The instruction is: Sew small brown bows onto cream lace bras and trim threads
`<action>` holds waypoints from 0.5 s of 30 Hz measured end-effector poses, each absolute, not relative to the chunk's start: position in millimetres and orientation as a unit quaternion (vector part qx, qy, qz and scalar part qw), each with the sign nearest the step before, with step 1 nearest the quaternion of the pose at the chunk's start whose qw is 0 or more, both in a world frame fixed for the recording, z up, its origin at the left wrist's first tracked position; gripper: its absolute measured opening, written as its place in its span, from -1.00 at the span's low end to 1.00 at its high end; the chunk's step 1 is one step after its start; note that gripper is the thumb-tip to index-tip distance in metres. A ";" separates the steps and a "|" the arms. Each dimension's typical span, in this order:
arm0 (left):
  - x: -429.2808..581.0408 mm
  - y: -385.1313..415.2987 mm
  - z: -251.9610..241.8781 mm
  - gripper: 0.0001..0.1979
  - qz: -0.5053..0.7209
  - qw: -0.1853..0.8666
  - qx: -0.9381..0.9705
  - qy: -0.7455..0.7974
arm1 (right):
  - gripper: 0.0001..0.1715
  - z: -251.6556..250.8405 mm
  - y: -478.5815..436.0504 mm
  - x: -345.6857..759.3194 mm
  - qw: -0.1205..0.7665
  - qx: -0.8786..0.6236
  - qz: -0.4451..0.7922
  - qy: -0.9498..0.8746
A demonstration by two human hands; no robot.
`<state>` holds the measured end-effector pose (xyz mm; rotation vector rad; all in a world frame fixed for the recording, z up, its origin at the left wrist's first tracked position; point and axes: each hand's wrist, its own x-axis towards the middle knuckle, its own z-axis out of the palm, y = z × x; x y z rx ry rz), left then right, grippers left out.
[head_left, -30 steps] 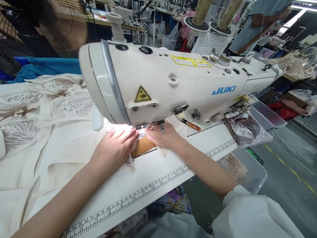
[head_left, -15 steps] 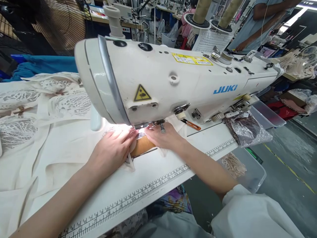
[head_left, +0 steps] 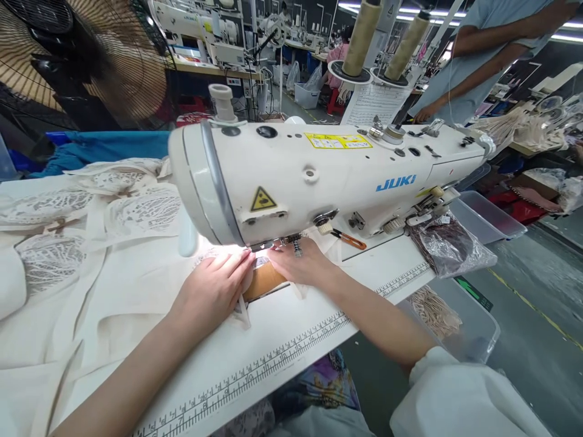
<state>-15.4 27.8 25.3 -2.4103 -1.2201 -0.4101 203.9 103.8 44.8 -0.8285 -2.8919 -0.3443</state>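
Note:
A white sewing machine [head_left: 282, 182] with a blue JUKI mark stretches across the middle of the view. My left hand [head_left: 214, 288] lies by the lit needle area, its fingers pressed together on cream fabric [head_left: 245, 314] that hangs out below the palm. From the other side, my right hand [head_left: 300, 264] reaches under the machine head, fingertips by the presser foot [head_left: 263, 246] and more cream cloth beneath them. Between the two hands shows a brown plate [head_left: 264, 280] on the machine bed. The fingertips and the stitching spot are partly hidden by the head and glare.
Lace-patterned cream pieces [head_left: 141, 209] cover the table's left. Orange-handled snips [head_left: 350, 238] lie beneath the arm. A plastic-wrapped bundle [head_left: 449, 246] sits at the right end. A printed ruler [head_left: 273, 358] follows the front edge. A fan [head_left: 104, 60] and a standing person [head_left: 496, 54] are behind.
The head view has tipped upward, so the machine sits lower and the fan shows more. Both hands stay by the presser foot with the cloth, with little visible movement.

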 end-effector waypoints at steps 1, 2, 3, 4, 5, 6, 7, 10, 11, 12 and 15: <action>-14.9 27.8 25.6 -0.58 -0.147 0.208 -0.862 -0.439 | -0.59 44.6 104.1 203.8 0.061 -0.274 -0.113 -0.953; -14.4 27.8 25.9 -0.58 -0.147 0.210 -0.860 -0.441 | -0.61 44.9 104.5 203.5 0.063 -0.274 -0.110 -0.953; -14.0 27.9 26.3 -0.58 -0.147 0.211 -0.860 -0.442 | -0.63 45.5 105.0 203.2 0.064 -0.272 -0.103 -0.955; -13.6 27.9 26.6 -0.58 -0.147 0.211 -0.860 -0.441 | -0.65 46.3 105.7 202.7 0.062 -0.271 -0.096 -0.956; -13.3 28.0 27.0 -0.58 -0.149 0.212 -0.860 -0.440 | -0.66 47.1 106.4 202.2 0.060 -0.271 -0.090 -0.956; -13.0 28.1 27.5 -0.59 -0.150 0.212 -0.861 -0.437 | -0.67 48.0 106.9 201.8 0.056 -0.272 -0.088 -0.957; -12.9 28.3 27.9 -0.59 -0.152 0.213 -0.861 -0.435 | -0.67 48.8 107.2 201.6 0.053 -0.273 -0.088 -0.956; -13.1 28.8 29.0 -0.60 -0.158 0.219 -0.864 -0.425 | -0.64 50.2 105.6 202.6 0.048 -0.275 -0.099 -0.955; -13.3 29.1 29.0 -0.60 -0.159 0.222 -0.865 -0.421 | -0.62 50.3 104.4 203.3 0.049 -0.275 -0.103 -0.955; -13.6 29.3 28.9 -0.60 -0.159 0.223 -0.866 -0.418 | -0.60 50.4 103.2 204.1 0.049 -0.274 -0.108 -0.954; -14.4 29.9 27.6 -0.59 -0.161 0.216 -0.867 -0.420 | -0.57 49.9 100.0 205.6 0.050 -0.271 -0.122 -0.953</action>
